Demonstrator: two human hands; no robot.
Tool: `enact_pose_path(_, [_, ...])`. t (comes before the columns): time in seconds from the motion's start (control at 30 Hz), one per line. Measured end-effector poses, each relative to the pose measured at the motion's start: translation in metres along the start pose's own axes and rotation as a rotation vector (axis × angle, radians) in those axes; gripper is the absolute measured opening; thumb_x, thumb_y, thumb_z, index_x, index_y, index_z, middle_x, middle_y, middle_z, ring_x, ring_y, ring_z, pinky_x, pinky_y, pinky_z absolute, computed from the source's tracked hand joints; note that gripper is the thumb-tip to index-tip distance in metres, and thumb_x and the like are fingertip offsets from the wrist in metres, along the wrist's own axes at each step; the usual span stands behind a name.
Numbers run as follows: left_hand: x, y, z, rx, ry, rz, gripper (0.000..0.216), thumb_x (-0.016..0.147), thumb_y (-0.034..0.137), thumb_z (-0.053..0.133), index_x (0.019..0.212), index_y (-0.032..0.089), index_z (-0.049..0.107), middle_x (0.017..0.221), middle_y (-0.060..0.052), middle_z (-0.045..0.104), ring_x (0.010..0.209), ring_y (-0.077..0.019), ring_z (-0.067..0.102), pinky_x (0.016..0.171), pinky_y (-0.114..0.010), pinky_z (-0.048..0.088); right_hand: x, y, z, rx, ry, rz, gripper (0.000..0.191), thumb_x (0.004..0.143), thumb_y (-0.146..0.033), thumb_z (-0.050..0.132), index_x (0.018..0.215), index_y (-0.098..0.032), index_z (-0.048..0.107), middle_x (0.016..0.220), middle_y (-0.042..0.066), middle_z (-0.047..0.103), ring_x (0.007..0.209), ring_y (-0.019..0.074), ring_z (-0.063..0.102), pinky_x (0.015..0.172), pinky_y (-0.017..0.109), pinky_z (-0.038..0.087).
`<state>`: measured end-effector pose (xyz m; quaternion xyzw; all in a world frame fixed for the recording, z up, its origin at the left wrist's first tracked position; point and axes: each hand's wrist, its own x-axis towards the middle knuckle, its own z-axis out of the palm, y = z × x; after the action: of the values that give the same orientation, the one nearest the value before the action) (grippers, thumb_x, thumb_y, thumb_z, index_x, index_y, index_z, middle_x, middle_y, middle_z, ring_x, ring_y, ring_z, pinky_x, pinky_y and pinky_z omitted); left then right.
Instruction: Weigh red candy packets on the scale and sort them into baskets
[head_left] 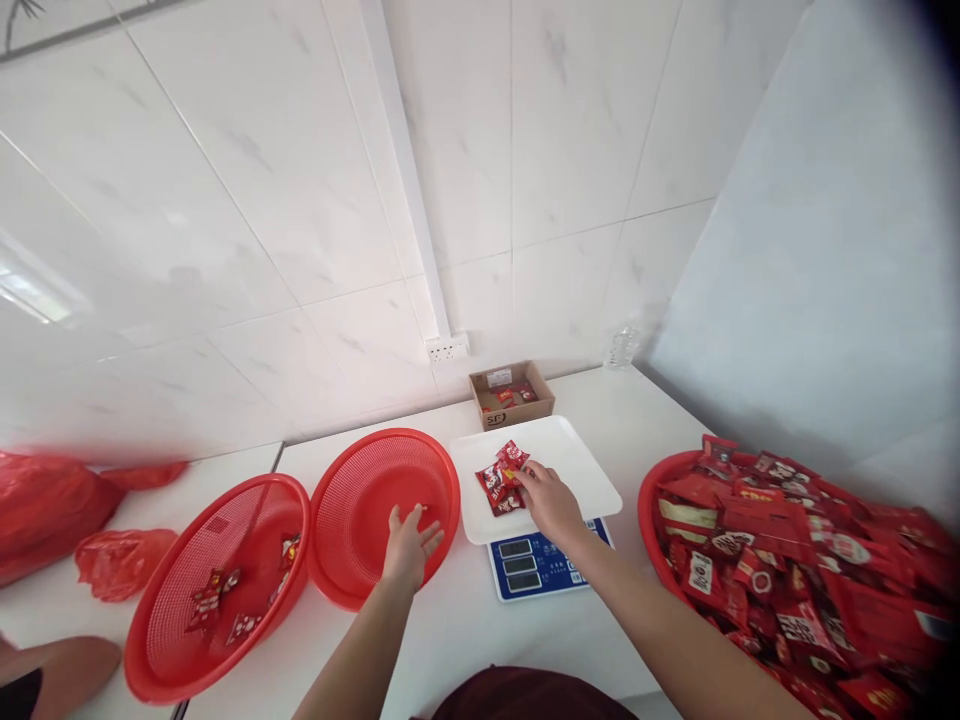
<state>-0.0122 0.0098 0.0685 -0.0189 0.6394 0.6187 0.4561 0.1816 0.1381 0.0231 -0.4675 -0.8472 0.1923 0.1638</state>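
On the white tray of a digital scale point(589, 470) lie several small red packets point(496, 482) in a loose pile. My right hand point(549, 496) reaches over the tray with its fingers bent down onto a packet at the pile's right side. My left hand point(409, 548) hovers over the near right rim of a red plastic basket point(330, 500), fingers spread, with nothing in it. The blue panel point(517, 568) of the scale faces me below the tray.
A big red basket point(646, 520) heaped with red packets stands at right. Another red basket point(172, 560) at left holds several packets. Behind the scale is a small cardboard box point(517, 412) with packets inside. Red plastic bags point(124, 562) lie far left. A clear container point(621, 347) stands by the wall.
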Motion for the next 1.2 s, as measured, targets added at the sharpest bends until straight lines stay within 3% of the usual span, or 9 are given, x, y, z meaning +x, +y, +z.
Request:
enact_pose_path(0.1, [-0.004, -0.006, 0.006, 0.102, -0.072, -0.004, 0.056, 0.078, 0.031, 0.062, 0.127, 0.032, 0.034, 0.131, -0.009, 0.045, 0.093, -0.0188, 0.061, 0.076, -0.033, 0.053, 0.007, 0.003, -0.001, -0.112, -0.037, 0.01, 0.035, 0.081, -0.011, 0.041, 0.106, -0.018, 0.064, 0.12, 0.011, 0.056, 0.105, 0.0249, 0.05, 0.083, 0.033, 0.041])
enact_pose_path(0.2, [-0.011, -0.016, 0.02, 0.175, -0.209, -0.011, 0.041, 0.077, 0.033, 0.063, 0.114, 0.022, 0.048, 0.118, -0.011, 0.053, 0.094, -0.0191, 0.06, 0.078, -0.032, 0.051, 0.009, -0.001, 0.001, -0.075, -0.035, 0.042, 0.026, 0.083, -0.014, 0.04, 0.092, -0.018, 0.065, 0.106, 0.011, 0.061, 0.102, 0.0237, 0.052, 0.079, 0.031, 0.042])
enact_pose_path(0.33, [-0.017, -0.021, 0.036, 0.15, -0.342, -0.078, 0.039, 0.075, 0.038, 0.065, 0.107, 0.02, 0.051, 0.105, -0.009, 0.058, 0.087, -0.0173, 0.061, 0.077, -0.033, 0.05, -0.001, -0.012, 0.0, 0.19, 0.072, 0.064, 0.021, 0.085, -0.017, 0.04, 0.084, -0.019, 0.06, 0.094, 0.007, 0.061, 0.091, 0.0194, 0.056, 0.076, 0.029, 0.043])
enact_pose_path(0.47, [-0.016, -0.02, 0.045, 0.048, -0.439, -0.123, 0.035, 0.075, 0.036, 0.066, 0.102, 0.02, 0.051, 0.089, -0.004, 0.062, 0.069, -0.0116, 0.06, 0.069, -0.029, 0.051, -0.021, -0.029, -0.009, 0.475, 0.087, -0.14, 0.017, 0.085, -0.019, 0.042, 0.082, -0.021, 0.058, 0.086, 0.004, 0.061, 0.082, 0.0159, 0.058, 0.075, 0.028, 0.045])
enact_pose_path(0.6, [-0.007, -0.014, 0.04, -0.028, -0.311, 0.035, 0.028, 0.077, 0.022, 0.065, 0.102, 0.018, 0.052, 0.089, -0.006, 0.064, 0.072, -0.0115, 0.062, 0.067, -0.024, 0.05, -0.029, -0.031, -0.009, 0.483, 0.04, -0.116, 0.02, 0.087, -0.023, 0.042, 0.095, -0.021, 0.06, 0.097, 0.006, 0.063, 0.089, 0.0168, 0.058, 0.079, 0.03, 0.045])
enact_pose_path(0.77, [-0.002, 0.005, 0.022, -0.188, -0.014, 0.146, 0.041, 0.086, 0.024, 0.051, 0.124, 0.028, 0.036, 0.098, -0.005, 0.061, 0.076, -0.0126, 0.065, 0.073, -0.029, 0.053, -0.015, -0.023, 0.005, 0.12, -0.111, -0.055, 0.039, 0.084, -0.022, 0.046, 0.121, -0.019, 0.056, 0.136, 0.01, 0.048, 0.12, 0.0246, 0.044, 0.097, 0.037, 0.036])
enact_pose_path(0.87, [-0.009, 0.009, 0.014, -0.095, -0.046, 0.077, 0.056, 0.084, 0.03, 0.055, 0.132, 0.031, 0.027, 0.104, -0.008, 0.06, 0.084, -0.0161, 0.066, 0.077, -0.031, 0.053, -0.008, -0.022, 0.013, -0.028, -0.206, -0.111, 0.042, 0.08, -0.014, 0.05, 0.121, -0.022, 0.056, 0.135, 0.008, 0.049, 0.117, 0.0251, 0.045, 0.096, 0.036, 0.036])
enact_pose_path(1.03, [-0.019, -0.011, 0.015, 0.156, -0.231, -0.028, 0.037, 0.081, 0.03, 0.059, 0.114, 0.02, 0.048, 0.107, -0.01, 0.06, 0.073, -0.0121, 0.063, 0.073, -0.028, 0.051, -0.008, -0.022, 0.018, -0.104, -0.204, -0.08, 0.029, 0.08, -0.011, 0.047, 0.103, -0.018, 0.063, 0.107, 0.011, 0.064, 0.108, 0.027, 0.048, 0.088, 0.034, 0.038])
enact_pose_path(1.2, [-0.024, -0.034, 0.025, 0.254, -0.41, -0.156, 0.048, 0.077, 0.038, 0.063, 0.117, 0.019, 0.046, 0.111, -0.012, 0.056, 0.074, -0.0127, 0.062, 0.074, -0.03, 0.049, -0.017, -0.036, 0.007, 0.167, -0.166, 0.036, 0.03, 0.088, -0.021, 0.035, 0.098, -0.015, 0.063, 0.096, 0.012, 0.066, 0.097, 0.0238, 0.055, 0.084, 0.034, 0.041])
